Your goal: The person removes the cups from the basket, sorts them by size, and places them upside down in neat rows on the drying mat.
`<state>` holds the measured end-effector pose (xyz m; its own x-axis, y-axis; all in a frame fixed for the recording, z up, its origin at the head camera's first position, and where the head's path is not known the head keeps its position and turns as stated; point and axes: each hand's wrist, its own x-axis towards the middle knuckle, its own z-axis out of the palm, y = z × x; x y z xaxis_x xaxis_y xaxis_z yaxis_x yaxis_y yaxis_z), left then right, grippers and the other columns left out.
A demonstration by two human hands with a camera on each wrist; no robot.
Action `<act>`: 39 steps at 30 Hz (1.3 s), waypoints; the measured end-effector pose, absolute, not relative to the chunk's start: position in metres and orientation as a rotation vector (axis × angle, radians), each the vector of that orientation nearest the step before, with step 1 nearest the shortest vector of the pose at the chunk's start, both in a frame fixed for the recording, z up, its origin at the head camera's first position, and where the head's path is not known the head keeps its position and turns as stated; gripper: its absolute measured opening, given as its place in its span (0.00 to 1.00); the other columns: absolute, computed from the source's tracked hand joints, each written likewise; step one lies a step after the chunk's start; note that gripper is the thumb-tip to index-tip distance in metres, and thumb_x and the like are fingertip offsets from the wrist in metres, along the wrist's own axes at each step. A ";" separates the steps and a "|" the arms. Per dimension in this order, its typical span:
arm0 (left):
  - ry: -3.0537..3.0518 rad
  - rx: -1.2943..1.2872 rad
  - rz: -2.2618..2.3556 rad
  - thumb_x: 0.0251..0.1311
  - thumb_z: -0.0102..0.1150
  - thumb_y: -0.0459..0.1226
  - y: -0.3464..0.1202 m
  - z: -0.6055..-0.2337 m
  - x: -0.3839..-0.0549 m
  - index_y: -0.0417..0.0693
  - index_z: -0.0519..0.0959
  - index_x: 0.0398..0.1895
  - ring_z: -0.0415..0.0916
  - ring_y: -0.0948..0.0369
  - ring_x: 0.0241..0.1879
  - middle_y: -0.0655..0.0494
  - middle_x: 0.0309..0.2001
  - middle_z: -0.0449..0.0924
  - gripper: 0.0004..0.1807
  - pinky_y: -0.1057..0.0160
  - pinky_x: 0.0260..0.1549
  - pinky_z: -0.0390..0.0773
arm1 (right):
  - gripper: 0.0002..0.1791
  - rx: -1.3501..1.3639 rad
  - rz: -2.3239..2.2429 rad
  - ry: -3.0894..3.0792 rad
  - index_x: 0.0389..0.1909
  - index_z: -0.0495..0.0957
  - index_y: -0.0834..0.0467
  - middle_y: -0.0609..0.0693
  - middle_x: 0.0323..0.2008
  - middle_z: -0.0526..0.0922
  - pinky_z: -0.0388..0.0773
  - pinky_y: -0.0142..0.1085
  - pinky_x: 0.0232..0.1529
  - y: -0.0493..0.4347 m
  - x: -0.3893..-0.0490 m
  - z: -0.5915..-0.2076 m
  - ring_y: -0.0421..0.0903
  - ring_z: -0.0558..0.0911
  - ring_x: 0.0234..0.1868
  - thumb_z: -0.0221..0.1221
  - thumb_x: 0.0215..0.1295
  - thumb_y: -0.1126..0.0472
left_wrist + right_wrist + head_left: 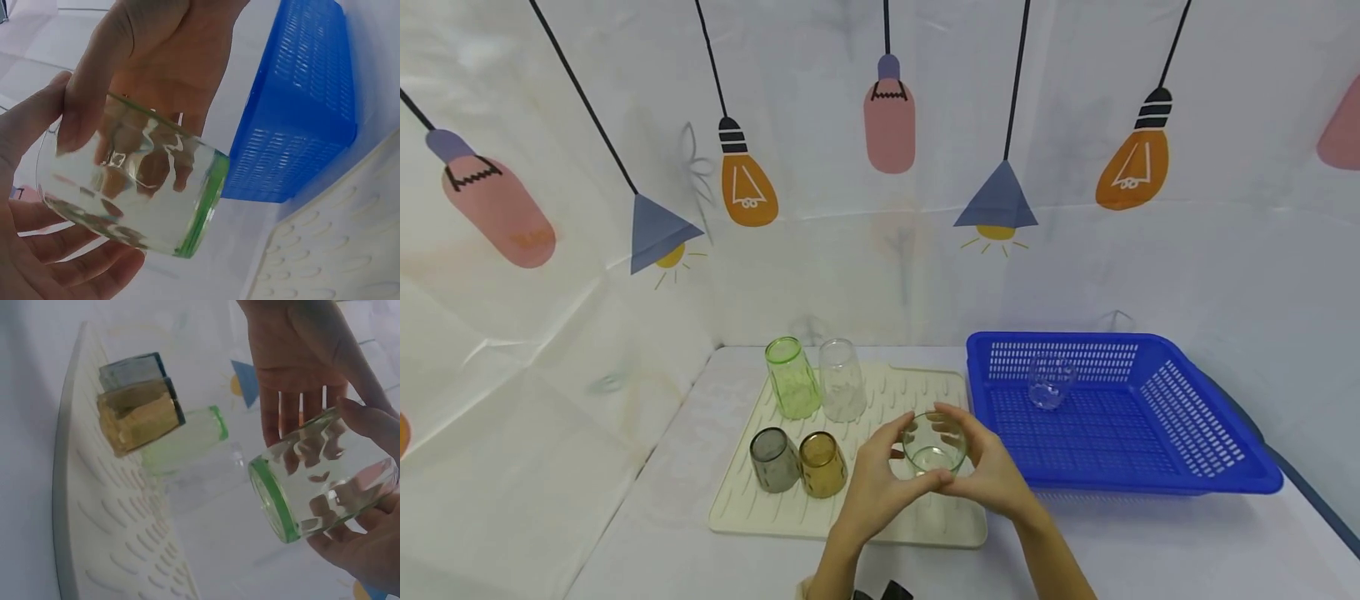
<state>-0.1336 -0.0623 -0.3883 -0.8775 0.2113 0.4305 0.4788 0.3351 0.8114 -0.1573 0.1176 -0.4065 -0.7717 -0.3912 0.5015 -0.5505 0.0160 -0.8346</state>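
Note:
In the head view, a clear, green-tinted drinking glass point(934, 454) is held up between both hands over the cream ridged drying tray point(760, 517). My left hand point(880, 483) grips its left side, and my right hand point(988, 467) grips the right. Both thumbs meet at the near side of the glass. The left wrist view shows the thick green base of this glass point(156, 181) and fingers spread around its wall. On the tray's left part stand a green glass point(793, 383), a clear glass point(842, 383), a grey glass point(775, 462) and an amber glass point(823, 467).
Right of the tray sits a blue perforated plastic basket point(1195, 417). A clear glass point(1049, 383) is inside it, near the back left. Behind the white table point(662, 533) hangs a white sheet point(827, 275) printed with lamps.

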 end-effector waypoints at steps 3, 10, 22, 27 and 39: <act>-2.387 -0.589 -1.509 0.43 0.74 0.48 -0.061 -0.387 -0.133 0.32 0.68 0.60 0.75 0.54 0.48 0.46 0.51 0.78 0.44 0.64 0.41 0.79 | 0.44 0.953 1.782 -2.168 0.64 0.62 0.67 0.65 0.56 0.73 0.72 0.46 0.59 0.113 -0.155 -0.407 0.41 0.73 0.56 0.70 0.42 0.73; -2.540 -0.483 -1.258 0.41 0.73 0.52 -0.057 -0.379 -0.130 0.31 0.69 0.59 0.77 0.50 0.48 0.42 0.52 0.77 0.46 0.55 0.42 0.80 | 0.47 0.785 1.479 -2.275 0.62 0.66 0.64 0.54 0.54 0.78 0.75 0.50 0.54 0.099 -0.146 -0.407 0.51 0.75 0.56 0.74 0.34 0.70; -2.510 -0.387 -1.046 0.37 0.74 0.49 -0.051 -0.378 -0.128 0.33 0.75 0.53 0.81 0.54 0.38 0.43 0.46 0.80 0.40 0.63 0.32 0.81 | 0.51 0.721 1.278 -2.297 0.62 0.66 0.65 0.56 0.57 0.76 0.74 0.53 0.53 0.090 -0.140 -0.406 0.55 0.74 0.59 0.76 0.29 0.67; -2.429 -0.361 -1.256 0.38 0.74 0.47 -0.055 -0.384 -0.131 0.35 0.75 0.54 0.82 0.54 0.38 0.45 0.46 0.80 0.39 0.68 0.31 0.80 | 0.49 0.723 1.279 -2.288 0.63 0.65 0.66 0.58 0.59 0.74 0.72 0.57 0.54 0.097 -0.140 -0.407 0.58 0.72 0.60 0.76 0.35 0.63; -2.005 -0.151 -2.280 0.53 0.66 0.33 -0.070 -0.394 -0.137 0.29 0.64 0.63 0.80 0.53 0.45 0.38 0.53 0.74 0.35 0.66 0.41 0.80 | 0.47 0.704 1.523 -2.309 0.65 0.61 0.66 0.63 0.60 0.71 0.72 0.48 0.57 0.125 -0.143 -0.415 0.54 0.74 0.59 0.74 0.43 0.62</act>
